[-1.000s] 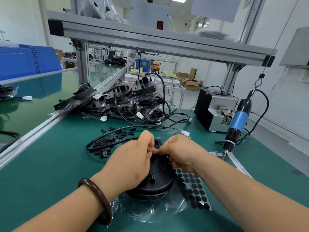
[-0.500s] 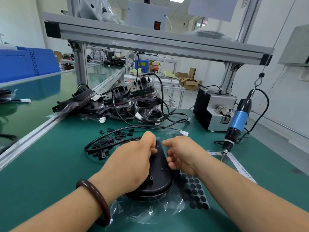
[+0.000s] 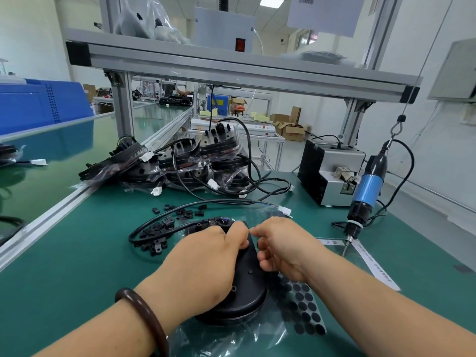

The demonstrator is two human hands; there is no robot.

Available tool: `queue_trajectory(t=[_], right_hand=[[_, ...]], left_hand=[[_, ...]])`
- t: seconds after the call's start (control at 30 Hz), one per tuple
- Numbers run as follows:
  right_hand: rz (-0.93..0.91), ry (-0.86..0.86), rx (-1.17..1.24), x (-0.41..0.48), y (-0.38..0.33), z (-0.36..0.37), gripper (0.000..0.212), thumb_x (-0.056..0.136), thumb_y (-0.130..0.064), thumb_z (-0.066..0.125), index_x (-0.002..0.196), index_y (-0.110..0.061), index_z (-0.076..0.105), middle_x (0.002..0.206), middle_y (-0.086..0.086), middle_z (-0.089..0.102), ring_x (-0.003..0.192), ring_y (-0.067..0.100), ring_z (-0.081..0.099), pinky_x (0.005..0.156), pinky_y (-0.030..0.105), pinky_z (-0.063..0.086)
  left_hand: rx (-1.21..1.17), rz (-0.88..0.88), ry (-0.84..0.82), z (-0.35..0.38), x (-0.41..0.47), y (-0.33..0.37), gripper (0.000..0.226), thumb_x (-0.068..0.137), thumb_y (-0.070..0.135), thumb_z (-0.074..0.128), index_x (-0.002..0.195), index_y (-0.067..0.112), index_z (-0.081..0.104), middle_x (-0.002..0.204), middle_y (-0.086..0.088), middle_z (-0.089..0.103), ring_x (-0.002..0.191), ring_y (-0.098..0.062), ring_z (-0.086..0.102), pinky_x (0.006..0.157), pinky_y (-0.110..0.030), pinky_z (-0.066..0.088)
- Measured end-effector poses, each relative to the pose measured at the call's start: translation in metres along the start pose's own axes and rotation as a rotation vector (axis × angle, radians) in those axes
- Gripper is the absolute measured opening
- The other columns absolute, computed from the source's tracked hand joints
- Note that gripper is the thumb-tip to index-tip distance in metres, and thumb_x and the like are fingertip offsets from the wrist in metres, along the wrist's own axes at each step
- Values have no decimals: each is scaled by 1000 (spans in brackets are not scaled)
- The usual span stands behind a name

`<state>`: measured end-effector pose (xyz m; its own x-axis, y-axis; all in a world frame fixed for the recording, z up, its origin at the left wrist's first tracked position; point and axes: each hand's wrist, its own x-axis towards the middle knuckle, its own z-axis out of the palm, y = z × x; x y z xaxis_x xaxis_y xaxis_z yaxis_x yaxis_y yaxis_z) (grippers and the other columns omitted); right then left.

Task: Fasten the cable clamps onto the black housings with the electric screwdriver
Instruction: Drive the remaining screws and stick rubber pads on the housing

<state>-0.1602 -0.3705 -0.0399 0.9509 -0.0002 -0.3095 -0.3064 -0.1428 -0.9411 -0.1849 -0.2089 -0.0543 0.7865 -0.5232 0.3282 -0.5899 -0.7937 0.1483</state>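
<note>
Looks like the clamp-placing step to me, no screwing yet. Left grip (image 3: 206,256) is curled over the far end of the black housing (image 3: 247,287), holding it down on the worktop (image 3: 77,266). Right grip (image 3: 283,248) sits just beside it with its fingers curled in, and I can't tell if it's pinching a clamp. Spare cable clamps (image 3: 157,235) lie just past the left grip. The electric screwdriver (image 3: 365,194) hangs well off beyond the right grip. Next up, I'd guess: seat a clamp over the cable (image 3: 159,220), then reach for the driver.

Green workbench (image 3: 77,266) carries: loose cable clamps (image 3: 157,231), bagged housing stack (image 3: 219,146) (cables trailing), screw feeder (image 3: 324,173), black dot-pad sheet (image 3: 304,310), black housing (image 3: 247,287).
</note>
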Motion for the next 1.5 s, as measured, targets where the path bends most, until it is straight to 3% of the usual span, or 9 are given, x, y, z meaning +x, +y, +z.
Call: queue_trajectory(t=[0.3, 0.47, 0.57, 0.7, 0.93, 1.07, 1.2, 1.37, 1.5], right_hand=[[-73, 57, -194, 26, -24, -10, 14, 95, -16, 54, 83, -11, 48, 65, 7, 46, 40, 13, 47, 38, 19, 39], [-331, 242, -699, 79, -47, -13, 24, 90, -10, 50, 66, -8, 48, 61, 10, 54, 56, 23, 43, 60, 32, 38], [-388, 308, -1073, 107, -48, -3, 23, 88, -10, 51, 73, -2, 65, 87, 13, 70, 68, 28, 57, 61, 32, 48], [-350, 299, -1311, 134, -42, 7, 26, 88, -8, 52, 62, -9, 49, 63, 3, 47, 58, 21, 45, 46, 28, 33], [-386, 293, -1457, 148, -37, 4, 23, 89, -7, 54, 67, -11, 51, 76, 4, 55, 72, 24, 53, 61, 32, 46], [-583, 407, -1292, 137, -48, -12, 12, 96, -19, 52, 93, -13, 62, 84, 3, 61, 75, 22, 58, 63, 33, 50], [-758, 459, -901, 108, -78, -29, 12, 96, -30, 53, 90, -20, 56, 72, -4, 54, 66, 15, 50, 58, 28, 36], [-900, 280, -192, 55, -90, -35, 14, 85, -15, 63, 78, -27, 60, 68, 2, 55, 67, 25, 54, 67, 41, 50], [-981, 63, 151, 21, -93, -27, 28, 83, 12, 49, 83, -15, 58, 63, -5, 54, 59, 10, 53, 61, 22, 49]], left_hand=[[58, 28, 31, 0, 1, 3, 13, 100, 34, 26, 95, 23, 21, 85, -1, 61, 81, -24, 57, 74, -41, 48], [58, 19, 74, -2, 0, 5, 13, 101, 34, 26, 94, 23, 23, 75, 1, 54, 69, -22, 51, 69, -41, 46], [64, 14, 117, 0, 0, 5, 15, 100, 32, 27, 91, 24, 18, 72, 3, 50, 65, -18, 45, 66, -38, 45], [36, 17, 178, 3, -3, 4, 22, 100, 33, 29, 88, 29, 11, 67, 7, 45, 61, -14, 40, 61, -35, 42], [-409, -176, 364, 6, -5, -4, 21, 96, 28, 44, 83, 35, 28, 74, 11, 64, 69, -5, 58, 63, -24, 47], [-747, -394, 614, -23, 1, -40, 28, 95, 24, 50, 80, 47, 41, 80, 16, 69, 71, -4, 67, 69, -33, 58], [-573, -412, 752, -72, 12, -81, 18, 92, 30, 57, 92, 45, 46, 90, 16, 60, 86, -6, 60, 79, -27, 47], [-480, -323, 519, -114, 35, -69, 25, 93, 44, 50, 117, 37, 52, 110, 19, 56, 108, -4, 52, 91, -23, 39], [-358, -173, 262, -155, 49, -27, 48, 82, 67, 39, 120, 42, 53, 106, 25, 58, 102, 3, 53, 90, -25, 40]])
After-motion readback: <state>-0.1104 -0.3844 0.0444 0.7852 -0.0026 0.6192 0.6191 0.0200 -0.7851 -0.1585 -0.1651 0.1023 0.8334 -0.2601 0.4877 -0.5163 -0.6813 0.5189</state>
